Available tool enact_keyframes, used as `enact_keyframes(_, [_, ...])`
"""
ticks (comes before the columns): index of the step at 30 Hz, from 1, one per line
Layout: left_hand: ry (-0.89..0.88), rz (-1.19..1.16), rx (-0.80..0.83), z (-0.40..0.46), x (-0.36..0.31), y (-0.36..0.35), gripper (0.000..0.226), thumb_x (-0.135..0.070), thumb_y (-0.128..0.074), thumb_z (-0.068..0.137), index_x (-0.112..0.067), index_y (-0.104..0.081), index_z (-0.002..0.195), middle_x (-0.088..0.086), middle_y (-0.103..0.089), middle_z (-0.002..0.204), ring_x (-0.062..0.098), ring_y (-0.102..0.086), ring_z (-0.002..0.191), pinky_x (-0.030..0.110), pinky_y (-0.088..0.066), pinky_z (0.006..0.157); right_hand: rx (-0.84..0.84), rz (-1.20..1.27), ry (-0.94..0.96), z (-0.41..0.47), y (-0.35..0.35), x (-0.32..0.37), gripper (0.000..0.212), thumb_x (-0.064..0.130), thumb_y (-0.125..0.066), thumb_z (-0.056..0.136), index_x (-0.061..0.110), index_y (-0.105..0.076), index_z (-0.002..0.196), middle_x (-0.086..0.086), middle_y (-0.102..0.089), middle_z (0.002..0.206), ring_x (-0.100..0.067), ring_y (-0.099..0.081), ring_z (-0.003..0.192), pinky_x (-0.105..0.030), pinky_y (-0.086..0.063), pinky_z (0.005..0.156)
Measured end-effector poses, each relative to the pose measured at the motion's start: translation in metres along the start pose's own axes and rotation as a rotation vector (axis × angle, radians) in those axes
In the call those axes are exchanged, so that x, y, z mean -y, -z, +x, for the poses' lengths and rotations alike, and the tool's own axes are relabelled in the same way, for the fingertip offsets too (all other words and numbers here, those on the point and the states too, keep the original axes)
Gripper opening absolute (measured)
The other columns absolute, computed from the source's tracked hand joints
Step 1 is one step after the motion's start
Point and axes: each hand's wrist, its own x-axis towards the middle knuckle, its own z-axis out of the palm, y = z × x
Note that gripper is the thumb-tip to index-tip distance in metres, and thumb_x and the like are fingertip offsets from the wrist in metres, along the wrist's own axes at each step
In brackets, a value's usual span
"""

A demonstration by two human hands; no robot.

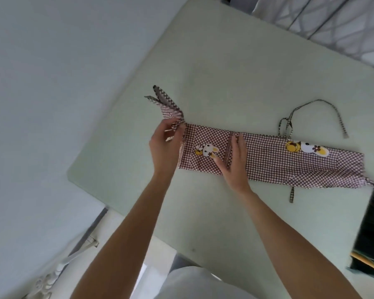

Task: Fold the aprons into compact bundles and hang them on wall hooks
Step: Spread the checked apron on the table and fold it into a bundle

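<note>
I'm mid-fold: the apron (268, 160) lies on the table (224, 72) as a long narrow strip, w/ its ties (324, 111) loose on the far side of it. My left hand (164, 145) pinches the strip's left end, fingers clamped on the bunched corner, which is lifted off the table. My right hand (235, 162) presses flat on the apron near the middle, fingers straight and slightly spread. Next, I reckon: bring the lifted end over the right hand's line, keep edges square, then tuck ties. No hooks in view.
</note>
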Motion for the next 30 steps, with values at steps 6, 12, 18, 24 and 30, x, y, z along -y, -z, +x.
enact_keyframes(6, [-0.408, 0.237, 0.342, -0.063, -0.009, -0.123, 0.017, -0.014, -0.059, 0.090, -0.010, -0.065, 0.104, 0.003, -0.062, 0.100, 0.011, -0.058, 0.079, 0.021, -0.050, 0.068, -0.435, 0.410, -0.244, -0.043, 0.092, -0.028, 0.028, 0.011, -0.046, 0.097, 0.008, -0.057, 0.122, -0.005, -0.060, 0.122, -0.015, -0.054, 0.116, -0.029, -0.043, 0.100])
enact_keyframes(12, [-0.424, 0.730, 0.735, -0.115, 0.048, -0.203, 0.021, -0.018, -0.053, 0.092, -0.010, -0.061, 0.110, 0.008, -0.060, 0.108, 0.026, -0.058, 0.095, 0.038, -0.051, 0.076, -0.294, 0.295, -0.511, -0.055, 0.159, -0.086, 0.027, 0.024, -0.047, 0.097, 0.011, -0.060, 0.118, -0.006, -0.065, 0.111, -0.014, -0.059, 0.101, -0.028, -0.046, 0.091])
enact_keyframes(18, [-0.530, 0.722, 0.854, -0.125, 0.062, -0.183, 0.039, -0.014, -0.058, 0.087, -0.014, -0.055, 0.127, 0.006, -0.059, 0.121, 0.023, -0.052, 0.113, 0.033, -0.041, 0.097, -0.093, -0.125, -0.414, -0.032, 0.155, -0.104, 0.045, 0.042, -0.054, 0.092, 0.006, -0.057, 0.119, -0.009, -0.065, 0.110, -0.024, -0.060, 0.101, -0.029, -0.043, 0.083])
enact_keyframes(24, [-0.253, 0.466, 0.001, -0.128, 0.067, -0.116, 0.047, -0.021, -0.077, 0.072, -0.009, -0.049, 0.107, 0.001, -0.050, 0.105, 0.016, -0.048, 0.092, 0.027, -0.043, 0.080, -0.135, -0.511, -0.385, -0.012, 0.138, -0.099, 0.053, 0.057, -0.057, 0.083, 0.008, -0.060, 0.105, -0.010, -0.067, 0.098, -0.029, -0.059, 0.096, -0.040, -0.037, 0.092])
enact_keyframes(30, [0.055, 0.406, 0.086, -0.107, 0.069, -0.129, 0.065, -0.032, -0.079, 0.070, -0.011, -0.037, 0.115, -0.001, -0.049, 0.108, 0.004, -0.054, 0.075, 0.022, -0.044, 0.066, -0.125, -0.440, -0.513, -0.001, 0.128, -0.093, 0.047, 0.045, -0.069, 0.079, 0.008, -0.055, 0.105, -0.009, -0.066, 0.102, -0.027, -0.060, 0.098, -0.038, -0.036, 0.093])
